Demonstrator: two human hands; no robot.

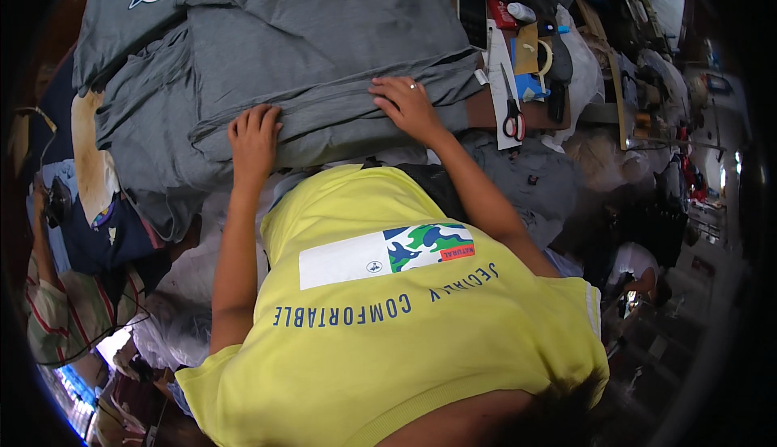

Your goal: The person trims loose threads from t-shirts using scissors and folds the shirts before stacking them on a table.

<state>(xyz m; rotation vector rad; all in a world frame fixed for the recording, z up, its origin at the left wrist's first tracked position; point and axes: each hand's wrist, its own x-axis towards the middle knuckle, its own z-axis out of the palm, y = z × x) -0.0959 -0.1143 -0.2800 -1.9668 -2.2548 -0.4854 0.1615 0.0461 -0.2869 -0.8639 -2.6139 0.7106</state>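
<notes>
A dark grey T-shirt point(324, 34) lies spread over the table in front of me, its near edge gathered into long folds. My left hand point(254, 135) rests on those folds at the left, palm down, with the fingers laid on the cloth. Farther right, my right hand point(411, 109), with a ring on one finger, lies on the same folded edge, its fingers stretched out and apart. Neither hand visibly lifts the fabric. At the far left is another grey shirt point(121, 34) with a colourful printed emblem.
Right of the shirt, black-handled scissors point(513, 119) lie on a white strip, beside a tape roll point(545, 57) and a white bottle point(521, 12). Grey cloth point(526, 176) hangs below the table's right side. On the left, a person's arm point(42, 237) reaches toward a dark iron-like tool point(58, 200).
</notes>
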